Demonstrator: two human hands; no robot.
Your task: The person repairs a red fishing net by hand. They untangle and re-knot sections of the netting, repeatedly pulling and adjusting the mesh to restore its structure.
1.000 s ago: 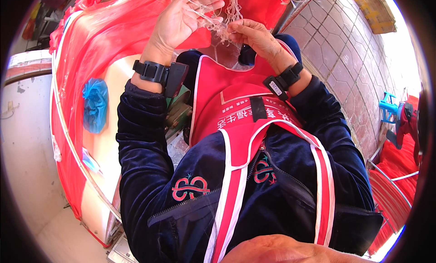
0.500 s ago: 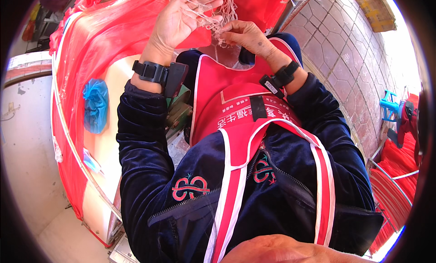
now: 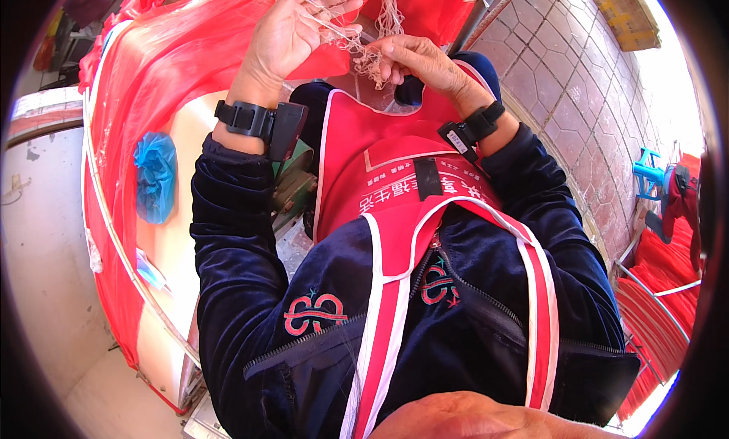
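My left hand point(image 3: 287, 38) is palm up near the top, its fingers stretched out and apart, with pale strands lying across them. From there the strands run to a tangled bunch of white string point(image 3: 369, 66). At the bunch's right side my right hand point(image 3: 422, 60) is closed, thumb and fingertips pinching the string. More white string point(image 3: 389, 12) hangs down behind, against red sheeting. What lies right under the pinching fingertips is hidden. Both hands are above my lap, beyond the red apron point(image 3: 410, 158).
Red sheeting point(image 3: 197, 48) drapes over a pale surface on the left, where a crumpled blue plastic bag point(image 3: 156, 177) lies. Paving tiles point(image 3: 558, 82) cover the ground at right, with a taped cardboard piece point(image 3: 624, 18) beyond. A blue plastic object point(image 3: 648, 173) stands at far right.
My left hand has shifted slightly left. The right hand has moved a little right and down, its fingers more curled, and the string between the hands is more drawn out.
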